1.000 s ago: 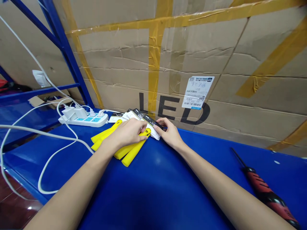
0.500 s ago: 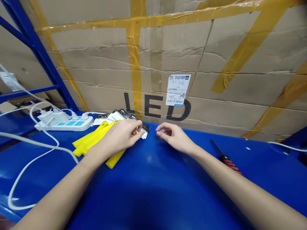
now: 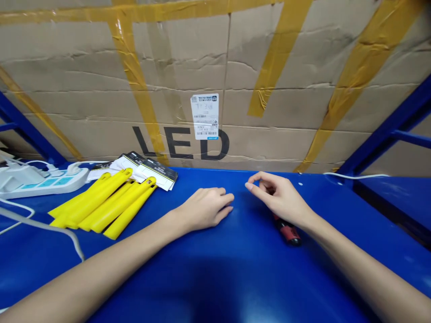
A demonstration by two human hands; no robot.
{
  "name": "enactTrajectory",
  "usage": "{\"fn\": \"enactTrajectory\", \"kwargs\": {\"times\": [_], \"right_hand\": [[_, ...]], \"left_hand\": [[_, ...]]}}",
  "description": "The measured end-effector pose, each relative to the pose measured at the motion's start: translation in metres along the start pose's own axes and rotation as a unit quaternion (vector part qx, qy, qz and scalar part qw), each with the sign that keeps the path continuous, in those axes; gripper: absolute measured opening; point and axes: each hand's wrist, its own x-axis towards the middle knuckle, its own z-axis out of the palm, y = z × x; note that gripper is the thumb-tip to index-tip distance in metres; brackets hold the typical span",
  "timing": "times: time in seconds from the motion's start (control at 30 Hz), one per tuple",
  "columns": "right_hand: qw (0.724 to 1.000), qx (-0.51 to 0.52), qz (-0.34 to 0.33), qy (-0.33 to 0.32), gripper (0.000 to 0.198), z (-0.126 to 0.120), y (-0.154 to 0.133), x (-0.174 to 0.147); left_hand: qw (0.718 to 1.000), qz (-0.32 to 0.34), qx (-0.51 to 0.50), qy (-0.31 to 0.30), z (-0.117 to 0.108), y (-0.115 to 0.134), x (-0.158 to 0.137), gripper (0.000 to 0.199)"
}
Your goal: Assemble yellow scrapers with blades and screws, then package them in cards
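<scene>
My left hand point(image 3: 208, 207) rests low over the blue tabletop, palm down, its fingers loosely bent and a small gap between thumb and forefinger. Nothing shows in it. My right hand point(image 3: 279, 197) hovers above a red and black screwdriver point(image 3: 288, 232), whose shaft is hidden beneath the hand; only the handle end shows. Its thumb and curled fingers stand a little apart with nothing visible between them. Left of my left hand lie several yellow plastic handle-like sleeves point(image 3: 111, 202). Behind them are fanned black and white printed cards point(image 3: 156, 172).
A white power strip point(image 3: 50, 184) with plugs and cables sits at the left. A large taped carton point(image 3: 202, 58) marked LED stands along the back of the blue table point(image 3: 215, 264). Blue rack posts point(image 3: 387, 130) rise at both sides. A thin white cable point(image 3: 360, 176) runs at the back right.
The view has turned to the right. My left hand has moved right, off the yellow sleeves and cards. My right hand has moved right, now over the screwdriver.
</scene>
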Motion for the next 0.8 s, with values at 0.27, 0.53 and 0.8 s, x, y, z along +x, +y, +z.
{"fn": "enactTrajectory", "kwargs": {"times": [0.27, 0.53, 0.8], "right_hand": [[0.972, -0.212, -0.106, -0.010, 0.042, -0.010, 0.026, -0.008], [0.981, -0.176, -0.077, -0.006, 0.047, -0.007, 0.020, -0.009], [0.985, -0.159, -0.071, -0.022, 0.025, -0.004, 0.022, -0.008]], "left_hand": [[0.998, -0.058, -0.003, 0.039, 0.021, -0.003, 0.021, 0.028], [0.992, -0.097, -0.032, 0.077, 0.025, 0.000, 0.014, 0.024], [0.990, -0.112, -0.035, 0.076, 0.024, -0.001, 0.010, 0.021]]}}
